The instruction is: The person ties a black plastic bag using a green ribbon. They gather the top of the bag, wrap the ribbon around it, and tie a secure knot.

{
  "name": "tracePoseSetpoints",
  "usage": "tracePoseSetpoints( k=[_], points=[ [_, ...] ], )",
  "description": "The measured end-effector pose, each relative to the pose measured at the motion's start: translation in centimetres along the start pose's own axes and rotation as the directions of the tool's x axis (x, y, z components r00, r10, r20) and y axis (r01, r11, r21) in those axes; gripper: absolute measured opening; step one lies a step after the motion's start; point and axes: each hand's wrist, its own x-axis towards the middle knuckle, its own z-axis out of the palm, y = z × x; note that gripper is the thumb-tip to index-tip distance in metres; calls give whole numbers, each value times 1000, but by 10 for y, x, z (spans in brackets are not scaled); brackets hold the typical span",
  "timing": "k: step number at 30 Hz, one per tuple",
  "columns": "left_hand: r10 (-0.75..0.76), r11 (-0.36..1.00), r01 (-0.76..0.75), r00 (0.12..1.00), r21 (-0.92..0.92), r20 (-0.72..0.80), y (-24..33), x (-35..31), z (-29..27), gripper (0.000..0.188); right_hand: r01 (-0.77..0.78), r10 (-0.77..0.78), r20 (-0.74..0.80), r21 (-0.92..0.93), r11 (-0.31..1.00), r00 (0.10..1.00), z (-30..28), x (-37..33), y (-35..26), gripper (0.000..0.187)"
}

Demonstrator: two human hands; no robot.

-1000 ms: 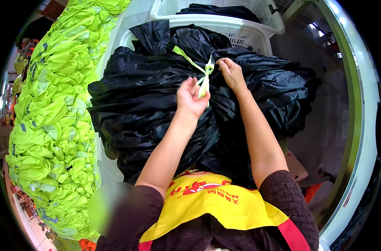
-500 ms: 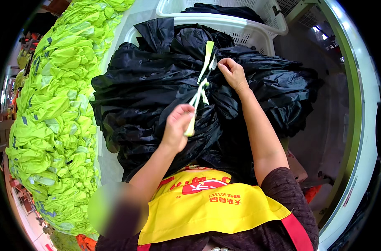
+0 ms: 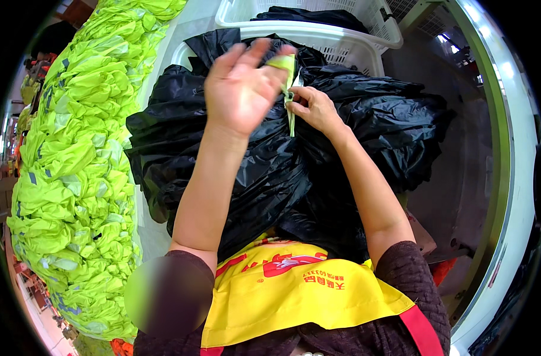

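Observation:
A large bundle of shiny black fabric [image 3: 252, 160] is gathered in front of me, cinched around its middle by a pale yellow-green strip [image 3: 292, 121]. My right hand [image 3: 315, 108] pinches this strip at the tie, thumb and forefinger pressed together. Beside it on the left, my left hand [image 3: 241, 95] is raised over the bundle, palm up and fingers spread, somewhat smeared by motion. The strip's upper end lies against the fingers on that hand's right side; whether they touch it is hard to make out.
A long heap of bright yellow-green garments [image 3: 80, 178] runs down the left. Behind the bundle stands a white plastic basket [image 3: 368, 56], with another white basket [image 3: 391, 32] beyond it holding dark fabric. A pale curved-looking table edge [image 3: 517, 178] borders the right.
My left hand has swung up and away from the strip's lower end, turning palm up. My right hand has shifted slightly down and left onto the tie.

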Motion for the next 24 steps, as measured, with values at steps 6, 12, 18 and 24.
tracePoseSetpoints(
  k=[6, 12, 18, 24],
  points=[
    [-12, 929, 55, 993, 365, -118, 8, 13, -16, 39, -127, 116, 61, 235, 964, 991, -5, 4, 9, 20],
    [-107, 990, 134, 894, 32, -434, 65, -8, -119, 29, -263, 224, 138, 538, 801, 965, 1, 4, 5, 14],
    [-170, 984, 178, 882, -21, -440, 16, -34, -113, 29, -186, 110, -511, -100, 977, 852, 15, 11, 15, 19],
    [359, 805, 16, 783, 593, -508, 15, -35, -115, 47, -279, 564, -82, 805, 524, 822, -39, 26, 21, 34]
  ],
)
